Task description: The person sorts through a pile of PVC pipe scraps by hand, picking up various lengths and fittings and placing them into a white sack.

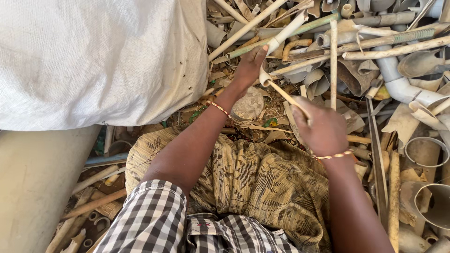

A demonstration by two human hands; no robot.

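Head view: dirty white pipe, seemingly cracked.

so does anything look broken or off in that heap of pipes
Yes: most of the dusty white plastic pipes are cracked or split open. The left hand holds a white pipe piece; the right hand holds a thin stick.

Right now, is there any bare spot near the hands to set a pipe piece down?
Hardly any. The closest open patch is the person's lap cloth, between the left hand and right hand. The white sack offers a broad top at the left. Ahead and to the right, the pipe scrap pile is tightly crowded.
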